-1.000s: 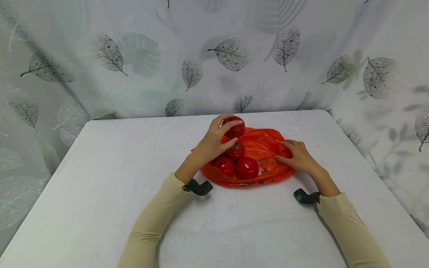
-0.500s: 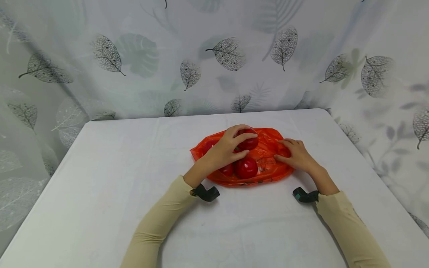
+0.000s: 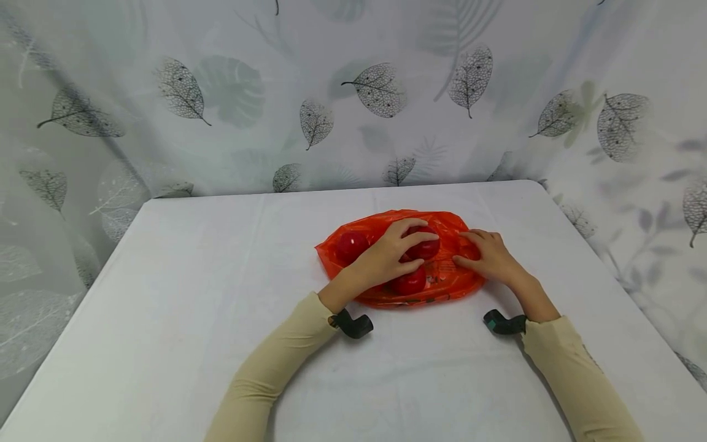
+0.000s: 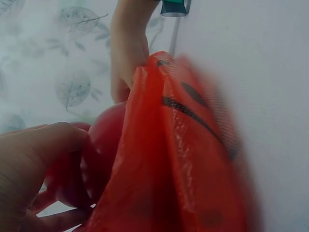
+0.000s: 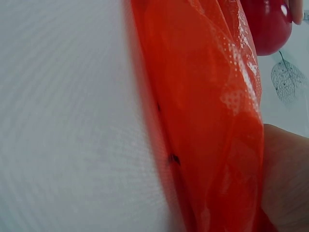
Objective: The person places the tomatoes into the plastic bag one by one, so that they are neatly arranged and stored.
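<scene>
My left hand (image 3: 385, 255) grips a dark red tomato (image 3: 425, 247) over the middle of an orange-red plastic bag (image 3: 450, 283). The bag lies spread on the table. Another tomato (image 3: 351, 244) sits at its left end, and one more tomato (image 3: 410, 282) shows in front, just under my left thumb. At the bag's right end, my right hand (image 3: 493, 258) holds the plastic with curled fingers; a rounded red bulge shows between them. In the left wrist view, the bag's folded side (image 4: 164, 145) hides part of the tomatoes.
A white cloth covers the table (image 3: 210, 294). Behind it and to the sides hangs a leaf-patterned curtain (image 3: 243, 147). A dark curved device is worn at each wrist, the left device (image 3: 356, 325) near the bag's front edge.
My left hand has moved right and toward me with the tomato, from the bag's back edge to its middle. The left-end tomato has come into sight. My right hand has stayed put.
</scene>
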Demonstrator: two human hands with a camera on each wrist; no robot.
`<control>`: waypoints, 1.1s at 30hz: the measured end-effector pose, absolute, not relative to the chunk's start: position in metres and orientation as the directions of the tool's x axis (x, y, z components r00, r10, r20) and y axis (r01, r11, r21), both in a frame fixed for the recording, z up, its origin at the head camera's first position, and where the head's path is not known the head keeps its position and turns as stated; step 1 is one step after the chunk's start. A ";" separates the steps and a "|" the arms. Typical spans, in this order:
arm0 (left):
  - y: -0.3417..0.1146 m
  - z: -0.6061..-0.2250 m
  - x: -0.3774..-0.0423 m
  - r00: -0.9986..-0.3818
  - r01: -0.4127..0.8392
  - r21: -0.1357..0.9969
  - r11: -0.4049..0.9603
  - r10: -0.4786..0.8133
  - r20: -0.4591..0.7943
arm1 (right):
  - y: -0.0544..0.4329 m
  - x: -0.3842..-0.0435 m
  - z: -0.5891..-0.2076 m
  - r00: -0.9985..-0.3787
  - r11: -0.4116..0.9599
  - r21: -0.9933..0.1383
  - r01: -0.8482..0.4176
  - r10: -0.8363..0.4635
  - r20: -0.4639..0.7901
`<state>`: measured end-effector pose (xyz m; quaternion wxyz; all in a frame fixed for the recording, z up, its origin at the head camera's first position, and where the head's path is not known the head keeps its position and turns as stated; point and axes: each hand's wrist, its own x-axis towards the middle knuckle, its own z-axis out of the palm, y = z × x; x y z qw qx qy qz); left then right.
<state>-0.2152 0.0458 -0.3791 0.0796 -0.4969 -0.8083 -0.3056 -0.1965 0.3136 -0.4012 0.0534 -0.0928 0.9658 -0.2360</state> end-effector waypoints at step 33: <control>0.069 -0.377 -0.225 -0.635 0.738 0.376 0.560 0.764 0.109 | 0.314 -0.193 -0.402 -0.979 0.877 -0.456 -0.151 -0.198 -0.056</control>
